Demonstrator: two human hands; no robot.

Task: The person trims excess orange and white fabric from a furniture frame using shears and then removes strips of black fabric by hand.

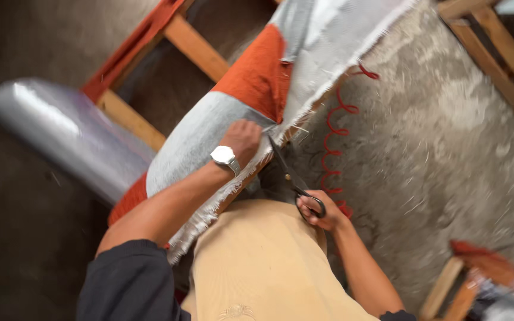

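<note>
My left hand (pixel 242 141), with a silver wristwatch (pixel 224 157) on its wrist, presses down on grey and orange upholstery fabric (pixel 251 89) stretched over a padded wooden frame. It grips the frayed fabric edge. My right hand (pixel 319 211) is closed in the black handles of a pair of scissors (pixel 290 175). The blades point up toward the fabric's frayed edge, just right of my left hand.
A red coiled hose (pixel 334 134) lies on the concrete floor beside the frame. A silvery plastic-wrapped roll (pixel 60 134) lies at the left. Bare wooden frame rails (pixel 194 50) show above, more wooden frames (pixel 501 53) at top right and bottom right (pixel 453 285).
</note>
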